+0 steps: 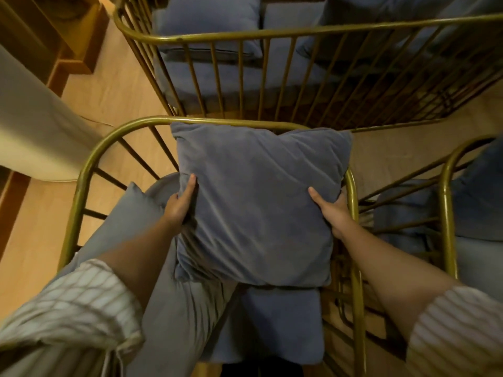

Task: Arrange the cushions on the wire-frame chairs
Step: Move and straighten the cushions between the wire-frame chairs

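Observation:
A square blue-grey cushion (258, 205) leans against the curved back of a gold wire-frame chair (89, 164) directly below me. My left hand (181, 202) grips its left edge and my right hand (330, 210) grips its right edge. Under it lies the chair's blue seat pad (283, 322). A second blue cushion (130, 221) rests against the chair's left side, partly under my left forearm.
A gold wire-frame sofa (299, 31) with blue cushions (209, 20) stands just beyond. Another wire chair (449, 202) with a blue cushion (479, 191) stands at the right. The floor (109, 88) is light wood, with a pale curtain (32, 123) and wooden furniture at the left.

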A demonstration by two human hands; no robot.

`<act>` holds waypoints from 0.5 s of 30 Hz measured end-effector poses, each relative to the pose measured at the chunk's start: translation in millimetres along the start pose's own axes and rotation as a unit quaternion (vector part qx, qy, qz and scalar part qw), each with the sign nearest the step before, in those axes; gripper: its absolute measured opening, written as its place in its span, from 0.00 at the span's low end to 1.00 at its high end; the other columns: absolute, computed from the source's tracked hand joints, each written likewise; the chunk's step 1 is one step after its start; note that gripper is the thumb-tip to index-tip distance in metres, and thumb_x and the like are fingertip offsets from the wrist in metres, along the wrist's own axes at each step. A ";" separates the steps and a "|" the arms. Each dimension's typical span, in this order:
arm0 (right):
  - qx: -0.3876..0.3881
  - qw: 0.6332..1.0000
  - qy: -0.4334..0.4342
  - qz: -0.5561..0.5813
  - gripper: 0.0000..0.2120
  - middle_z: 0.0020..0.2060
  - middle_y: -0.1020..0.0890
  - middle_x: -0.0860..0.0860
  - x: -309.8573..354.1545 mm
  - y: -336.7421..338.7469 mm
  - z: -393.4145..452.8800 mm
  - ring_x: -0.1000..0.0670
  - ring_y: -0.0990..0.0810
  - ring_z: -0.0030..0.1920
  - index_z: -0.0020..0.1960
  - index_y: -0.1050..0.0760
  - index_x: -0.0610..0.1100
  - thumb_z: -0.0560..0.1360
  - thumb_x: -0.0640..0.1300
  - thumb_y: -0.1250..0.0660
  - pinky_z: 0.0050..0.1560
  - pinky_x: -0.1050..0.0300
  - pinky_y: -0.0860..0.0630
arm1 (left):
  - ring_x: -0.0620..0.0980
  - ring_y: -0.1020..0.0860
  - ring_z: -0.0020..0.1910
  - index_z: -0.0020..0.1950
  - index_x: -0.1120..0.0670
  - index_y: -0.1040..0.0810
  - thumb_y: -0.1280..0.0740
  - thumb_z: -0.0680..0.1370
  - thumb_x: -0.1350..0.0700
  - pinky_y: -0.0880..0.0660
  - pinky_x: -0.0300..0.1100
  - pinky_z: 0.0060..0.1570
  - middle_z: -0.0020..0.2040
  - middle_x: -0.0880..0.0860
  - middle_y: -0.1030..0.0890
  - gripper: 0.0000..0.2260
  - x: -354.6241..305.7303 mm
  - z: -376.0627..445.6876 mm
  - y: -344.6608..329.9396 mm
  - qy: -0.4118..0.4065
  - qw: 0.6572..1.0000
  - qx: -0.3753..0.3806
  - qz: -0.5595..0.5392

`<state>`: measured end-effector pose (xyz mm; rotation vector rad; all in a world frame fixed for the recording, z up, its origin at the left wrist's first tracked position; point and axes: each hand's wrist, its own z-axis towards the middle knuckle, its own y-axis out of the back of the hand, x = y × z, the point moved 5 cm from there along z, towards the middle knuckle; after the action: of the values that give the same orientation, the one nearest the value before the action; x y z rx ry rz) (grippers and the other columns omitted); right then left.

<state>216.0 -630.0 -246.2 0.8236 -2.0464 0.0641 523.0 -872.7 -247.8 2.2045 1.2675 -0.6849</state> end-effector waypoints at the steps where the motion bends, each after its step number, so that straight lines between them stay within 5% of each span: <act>1: -0.020 1.000 0.011 0.015 0.50 0.71 0.26 0.48 2.2 3.3 -9.6 0.46 0.24 0.66 0.76 0.37 0.47 0.61 0.61 0.19 0.63 0.52 0.26 | 0.59 0.30 0.70 0.75 0.53 0.35 0.36 0.55 0.20 0.32 0.58 0.68 0.74 0.54 0.31 0.57 -4.3 -8.4 2.6 -0.005 1.000 -0.004 0.008; 5: -0.055 0.995 0.056 0.062 0.41 0.68 0.24 0.50 22.9 20.9 -46.1 0.48 0.22 0.62 0.73 0.34 0.47 0.67 0.56 0.20 0.63 0.52 0.24 | 0.58 0.28 0.67 0.71 0.55 0.30 0.38 0.57 0.20 0.32 0.56 0.67 0.71 0.54 0.28 0.54 -29.5 -42.6 10.7 -0.030 0.999 0.006 0.031; 12: -0.097 0.981 0.117 0.124 0.39 0.60 0.23 0.52 66.9 64.7 -122.5 0.49 0.22 0.58 0.73 0.33 0.47 0.68 0.56 0.21 0.58 0.53 0.22 | 0.55 0.26 0.61 0.70 0.57 0.29 0.37 0.64 0.23 0.30 0.47 0.56 0.69 0.55 0.26 0.47 -77.3 -116.0 18.2 -0.106 0.994 0.007 0.037; 15: -0.131 0.968 0.125 0.176 0.37 0.64 0.22 0.49 76.0 74.0 -154.1 0.47 0.21 0.62 0.72 0.32 0.45 0.69 0.57 0.22 0.63 0.47 0.22 | 0.57 0.28 0.67 0.71 0.56 0.31 0.35 0.60 0.22 0.32 0.51 0.64 0.70 0.55 0.27 0.51 -112.0 -145.7 23.4 -0.141 0.989 0.004 0.041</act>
<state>257.5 -559.8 -77.8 0.2667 -1.8870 0.0882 519.7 -859.8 -63.0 2.0650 1.0260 -0.9329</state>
